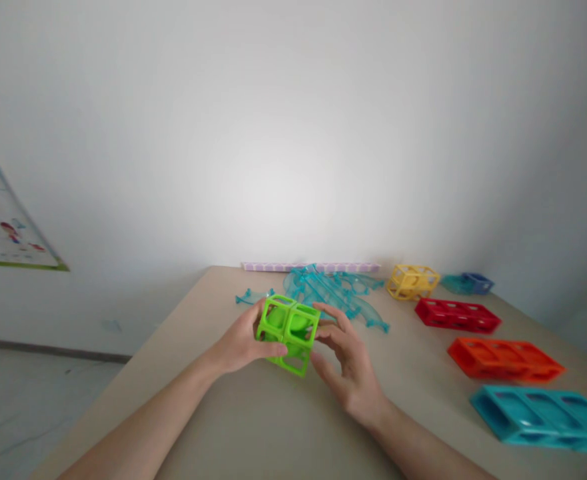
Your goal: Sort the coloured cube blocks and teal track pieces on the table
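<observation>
A bright green open-frame toy block (289, 333), built of several square cells, is held tilted just above the table. My left hand (240, 340) is closed on its left side, thumb across the front and the other fingers behind. At the block's right side is my right hand (348, 367), its fingers apart and loosely curved. Those fingertips are at the block's edge; whether they press on it I cannot tell. Behind the block lies a pile of clear teal plastic pieces (323, 290), partly hidden by my hands.
Along the table's (253, 427) right side sit a yellow frame block (413, 282), a red one (457, 315), an orange one (506, 360) and a teal one (546, 417). A blue piece (477, 283) stands in the far corner. A purple patterned strip (263, 267) runs along the wall.
</observation>
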A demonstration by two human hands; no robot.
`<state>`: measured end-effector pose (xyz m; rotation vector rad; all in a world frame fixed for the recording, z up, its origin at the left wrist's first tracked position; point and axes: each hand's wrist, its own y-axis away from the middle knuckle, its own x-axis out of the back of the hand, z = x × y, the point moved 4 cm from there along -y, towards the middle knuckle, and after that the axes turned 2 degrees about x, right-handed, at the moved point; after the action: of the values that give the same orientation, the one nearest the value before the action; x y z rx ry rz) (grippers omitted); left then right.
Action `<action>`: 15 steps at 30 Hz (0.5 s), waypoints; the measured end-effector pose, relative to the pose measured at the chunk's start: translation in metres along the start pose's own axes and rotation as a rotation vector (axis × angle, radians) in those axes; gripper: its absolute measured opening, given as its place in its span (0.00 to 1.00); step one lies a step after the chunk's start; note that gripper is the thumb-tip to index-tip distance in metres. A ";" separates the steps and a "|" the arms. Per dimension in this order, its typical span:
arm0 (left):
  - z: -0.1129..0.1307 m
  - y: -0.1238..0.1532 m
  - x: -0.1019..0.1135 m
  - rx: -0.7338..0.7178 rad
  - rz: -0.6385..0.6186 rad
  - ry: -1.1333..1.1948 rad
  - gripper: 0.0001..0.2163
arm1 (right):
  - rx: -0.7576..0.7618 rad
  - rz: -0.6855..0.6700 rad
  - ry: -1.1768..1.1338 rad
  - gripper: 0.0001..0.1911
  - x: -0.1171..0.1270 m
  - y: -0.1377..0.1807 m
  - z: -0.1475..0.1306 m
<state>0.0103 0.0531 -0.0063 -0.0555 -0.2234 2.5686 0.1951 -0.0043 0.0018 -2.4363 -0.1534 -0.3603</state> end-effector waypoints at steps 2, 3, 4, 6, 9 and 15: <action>-0.002 -0.001 -0.001 -0.003 0.020 -0.034 0.31 | -0.108 0.053 -0.076 0.06 -0.001 -0.001 0.013; -0.004 -0.002 -0.001 0.007 0.012 -0.042 0.30 | -0.163 0.068 -0.120 0.07 -0.003 -0.001 0.019; -0.005 -0.003 -0.002 0.013 0.005 -0.048 0.28 | -0.207 0.083 -0.159 0.08 -0.004 -0.001 0.025; -0.005 -0.004 0.001 -0.007 0.021 -0.072 0.22 | -0.246 0.119 -0.222 0.12 -0.007 0.000 0.034; -0.001 -0.006 0.009 -0.065 0.107 -0.123 0.12 | -0.232 0.176 -0.287 0.20 -0.008 0.000 0.037; -0.015 -0.005 0.010 0.048 0.128 0.033 0.24 | -0.295 0.134 -0.298 0.30 -0.009 -0.002 0.039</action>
<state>0.0056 0.0650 -0.0199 -0.0979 -0.1502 2.6970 0.1946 0.0219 -0.0287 -2.7647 -0.0672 0.0465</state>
